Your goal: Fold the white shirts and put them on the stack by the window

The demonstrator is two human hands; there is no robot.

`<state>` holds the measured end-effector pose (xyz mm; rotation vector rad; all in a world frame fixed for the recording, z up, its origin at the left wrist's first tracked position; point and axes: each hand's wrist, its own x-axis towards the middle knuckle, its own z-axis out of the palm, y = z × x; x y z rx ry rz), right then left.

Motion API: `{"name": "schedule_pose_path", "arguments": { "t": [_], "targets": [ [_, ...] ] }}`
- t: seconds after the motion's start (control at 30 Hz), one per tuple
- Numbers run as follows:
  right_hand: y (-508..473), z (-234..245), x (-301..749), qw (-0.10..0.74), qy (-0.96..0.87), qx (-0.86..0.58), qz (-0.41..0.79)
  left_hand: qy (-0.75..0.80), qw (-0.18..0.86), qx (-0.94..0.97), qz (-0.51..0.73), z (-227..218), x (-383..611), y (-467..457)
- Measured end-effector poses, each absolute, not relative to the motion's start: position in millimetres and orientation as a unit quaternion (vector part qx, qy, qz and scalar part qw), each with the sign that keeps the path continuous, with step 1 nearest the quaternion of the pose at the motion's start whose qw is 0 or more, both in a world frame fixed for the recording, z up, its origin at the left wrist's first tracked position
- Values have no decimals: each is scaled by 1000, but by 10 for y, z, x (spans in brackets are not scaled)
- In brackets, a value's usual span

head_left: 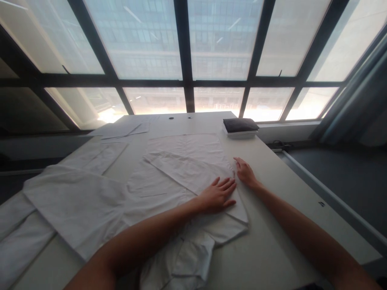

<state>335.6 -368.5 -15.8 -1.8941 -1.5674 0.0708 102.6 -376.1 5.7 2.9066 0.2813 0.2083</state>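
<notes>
A white long-sleeved garment point(181, 173), perhaps a coat, lies spread on the white table point(281, 225), with one sleeve folded across its body. My left hand point(218, 195) rests flat on the cloth near the right edge, fingers spread. Just beyond that edge is my right hand point(244, 172), its index finger stretched out and its other fingers partly hidden. Whether it touches the cloth's edge I cannot tell. Bunched folds of the garment hang toward me below my left forearm.
A folded dark cloth point(240, 125) tops a white stack point(241, 135) at the back right. Flat white sheets point(123, 129) lie at the back left. More white fabric point(27, 237) covers the left side. Windows stand behind; a curtain point(353, 96) hangs at right.
</notes>
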Motion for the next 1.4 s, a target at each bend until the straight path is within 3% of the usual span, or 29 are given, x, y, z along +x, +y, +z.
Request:
{"name": "schedule_pose_path", "arguments": {
  "t": [0.13,0.37,0.6,0.8,1.13,1.4],
  "targets": [
    [-3709,-125,3299,333,-626,-705,21,122,95,985,72,39,1024,-3755],
    [-3731,-59,3204,163,-684,-709,52,110,78,990,51,71,997,-3754],
    [-3741,-58,3168,119,-664,-738,34,109,119,987,3,96,1012,-3674],
    [-3725,-138,3205,108,-673,-732,20,221,87,971,11,62,895,-3196],
    [-3737,-142,3210,130,-674,-727,18,446,32,894,-12,129,-144,-1865],
    [-3722,-187,3242,137,-673,-726,25,492,15,870,-1,118,-225,-1727]
  ]
}}
